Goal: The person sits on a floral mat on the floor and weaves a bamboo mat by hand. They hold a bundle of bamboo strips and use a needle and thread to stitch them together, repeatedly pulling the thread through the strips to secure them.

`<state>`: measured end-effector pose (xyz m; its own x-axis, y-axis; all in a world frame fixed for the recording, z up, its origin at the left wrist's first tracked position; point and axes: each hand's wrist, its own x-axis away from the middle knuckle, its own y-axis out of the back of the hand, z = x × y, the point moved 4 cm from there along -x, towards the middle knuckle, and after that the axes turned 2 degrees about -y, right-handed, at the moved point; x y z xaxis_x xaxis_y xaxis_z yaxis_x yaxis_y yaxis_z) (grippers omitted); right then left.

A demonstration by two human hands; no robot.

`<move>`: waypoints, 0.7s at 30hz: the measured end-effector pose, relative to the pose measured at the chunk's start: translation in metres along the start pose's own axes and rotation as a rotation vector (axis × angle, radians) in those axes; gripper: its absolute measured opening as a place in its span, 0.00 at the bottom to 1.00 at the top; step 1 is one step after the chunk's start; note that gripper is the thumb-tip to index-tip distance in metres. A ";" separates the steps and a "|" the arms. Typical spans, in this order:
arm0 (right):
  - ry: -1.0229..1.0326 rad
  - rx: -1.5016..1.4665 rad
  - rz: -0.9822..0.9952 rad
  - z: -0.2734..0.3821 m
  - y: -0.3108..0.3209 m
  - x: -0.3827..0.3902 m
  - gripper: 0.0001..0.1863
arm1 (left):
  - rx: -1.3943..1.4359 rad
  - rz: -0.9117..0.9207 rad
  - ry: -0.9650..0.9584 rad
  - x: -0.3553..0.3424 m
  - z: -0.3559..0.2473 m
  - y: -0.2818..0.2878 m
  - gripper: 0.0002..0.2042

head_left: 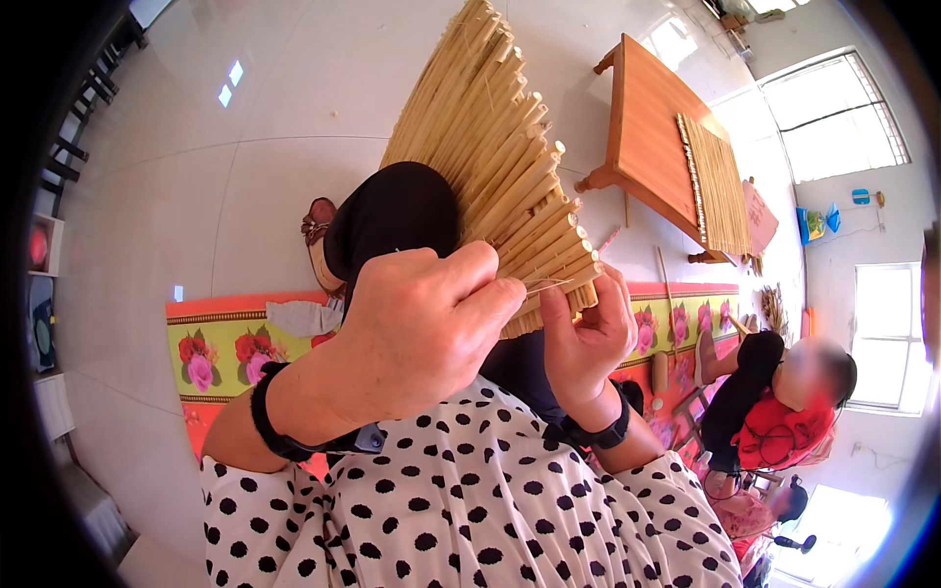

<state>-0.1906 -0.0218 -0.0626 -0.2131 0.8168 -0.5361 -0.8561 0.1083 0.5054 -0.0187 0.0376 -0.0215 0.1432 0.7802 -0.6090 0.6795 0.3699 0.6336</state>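
A bundle of straw-coloured reed sticks (495,147), joined side by side into a mat, lies over my knees and reaches up past my dark trouser leg. My left hand (421,323) is closed, thumb and forefinger pinched on a thin pale thread (549,285) at the lower end of the sticks. My right hand (593,343) grips that same end from the right, thumb raised beside the thread and fingers curled behind the sticks, partly hidden.
A wooden table (647,147) holds another reed mat (720,186). A floral floor mat (211,363) lies beneath me, with a pale cloth (299,317). A seated person in red (784,431) is at right, another behind them. Loose sticks and dried stalks lie nearby.
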 end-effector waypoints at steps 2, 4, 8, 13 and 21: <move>-0.003 -0.018 -0.012 0.000 -0.002 -0.001 0.21 | -0.021 -0.001 -0.009 -0.002 0.000 0.000 0.08; -0.026 -0.027 -0.014 -0.001 -0.003 0.001 0.22 | -0.043 0.003 -0.012 -0.003 0.000 0.001 0.08; -0.034 -0.006 -0.015 0.001 -0.004 0.002 0.23 | -0.040 0.026 -0.016 -0.005 0.000 0.002 0.09; -0.062 0.005 -0.009 0.003 -0.004 0.002 0.23 | -0.044 0.023 -0.007 -0.004 -0.003 0.005 0.10; -0.025 -0.009 -0.018 0.005 -0.004 0.001 0.23 | -0.060 0.022 -0.013 -0.005 -0.004 0.005 0.10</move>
<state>-0.1851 -0.0187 -0.0619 -0.1859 0.8289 -0.5277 -0.8638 0.1181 0.4897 -0.0189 0.0379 -0.0135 0.1672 0.7817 -0.6009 0.6316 0.3830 0.6740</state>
